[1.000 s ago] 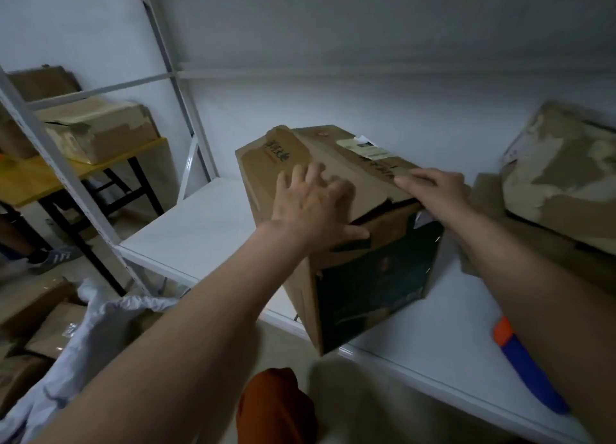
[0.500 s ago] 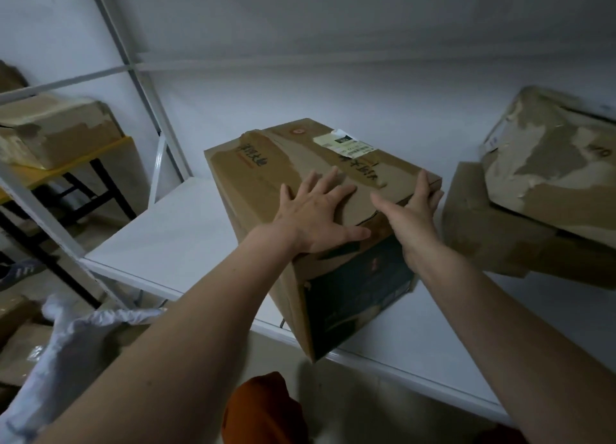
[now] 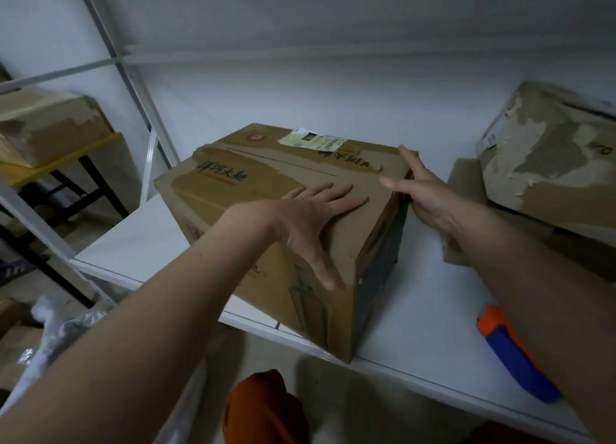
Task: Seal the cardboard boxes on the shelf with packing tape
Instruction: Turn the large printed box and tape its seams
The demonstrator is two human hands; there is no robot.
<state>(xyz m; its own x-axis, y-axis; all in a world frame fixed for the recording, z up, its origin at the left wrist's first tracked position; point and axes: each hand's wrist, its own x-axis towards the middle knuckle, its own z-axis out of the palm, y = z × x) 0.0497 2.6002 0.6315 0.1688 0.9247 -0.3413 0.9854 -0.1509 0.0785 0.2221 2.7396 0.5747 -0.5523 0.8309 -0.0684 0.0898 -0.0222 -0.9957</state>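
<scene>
A brown cardboard box with a pale shipping label sits on the white shelf, one corner jutting past the front edge. My left hand lies flat on its top near the front corner, fingers straight and thumb down the side face. My right hand presses with straight fingers against the box's upper right edge. An orange and blue tape dispenser lies on the shelf at the right, partly behind my right forearm.
A worn cardboard box sits on flattened cardboard at the shelf's right. White shelf posts rise at the left. Beyond them another box rests on a yellow table. White plastic bags and boxes lie on the floor below.
The box has turned on the shelf and now lies flatter, with its top flaps down. My right hand slid from the front flap to the right edge; the view shifted and the dispenser reappeared.
</scene>
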